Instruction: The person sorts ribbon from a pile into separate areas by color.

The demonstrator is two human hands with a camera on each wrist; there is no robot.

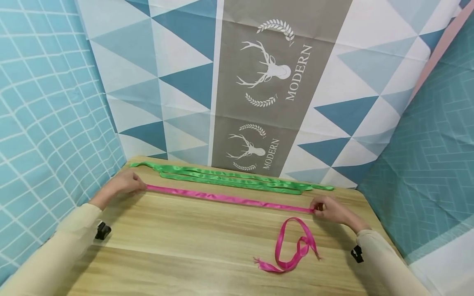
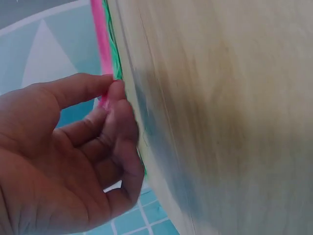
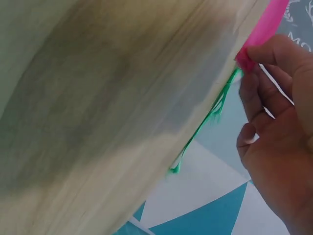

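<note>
A pink ribbon (image 1: pixel 229 199) is stretched straight between both hands above the table, just in front of the green ribbons. My left hand (image 1: pixel 127 183) pinches its left end between thumb and forefinger, as the left wrist view also shows. At the other end, my right hand (image 1: pixel 331 210) pinches the ribbon in the same way; in the right wrist view a bit of pink ribbon (image 3: pixel 244 59) pokes past the fingertips. Several green ribbons (image 1: pixel 229 179) lie side by side along the back of the table. A second pink ribbon (image 1: pixel 280 242) lies loosely looped near the right hand.
The wooden table (image 1: pixel 166 238) has light grain and rounded back corners. Behind it hangs a patterned cloth (image 1: pixel 185 82) with triangles and deer prints. A blue gridded cloth (image 1: pixel 48 94) closes the left side, a teal cloth (image 1: pixel 433 164) the right.
</note>
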